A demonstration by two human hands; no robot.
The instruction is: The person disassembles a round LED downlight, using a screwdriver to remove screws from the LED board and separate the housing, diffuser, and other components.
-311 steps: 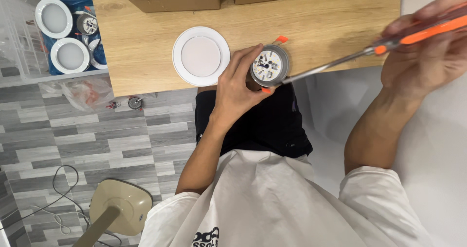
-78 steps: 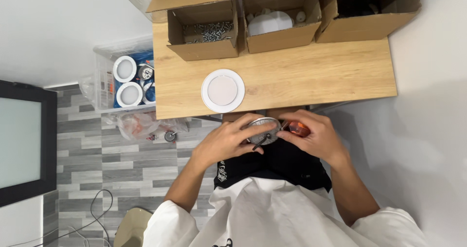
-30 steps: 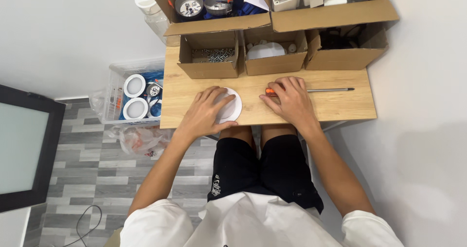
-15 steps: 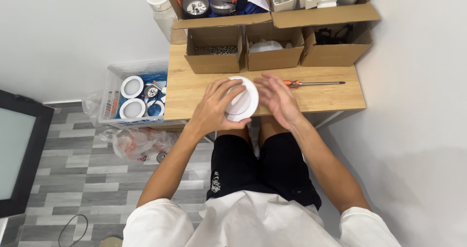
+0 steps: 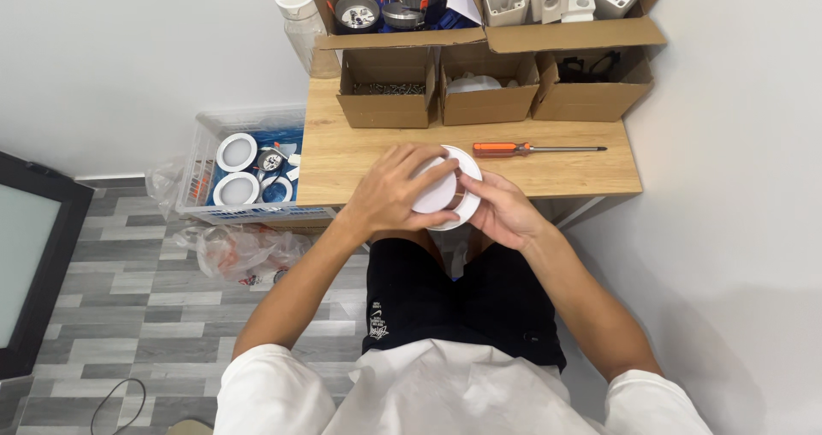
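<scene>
- White round fitting [image 5: 445,193].
- Orange-handled screwdriver [image 5: 535,149].
- Pale wood-grain table [image 5: 574,168].
- Brown cardboard boxes [image 5: 490,98].
- Grey plank-patterned floor [image 5: 128,302].
- Black shorts [image 5: 454,298].

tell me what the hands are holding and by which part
Both hold a round white light fitting above the table edge. The left hand covers its top and left rim; the right hand grips its right rim.

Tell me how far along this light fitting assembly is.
Screwing looks finished: the orange-handled screwdriver lies set down on the wooden table. In hand: left hand and right hand press a round white cover together at the table edge. Still left: loose fittings in the clear plastic bin.
</scene>
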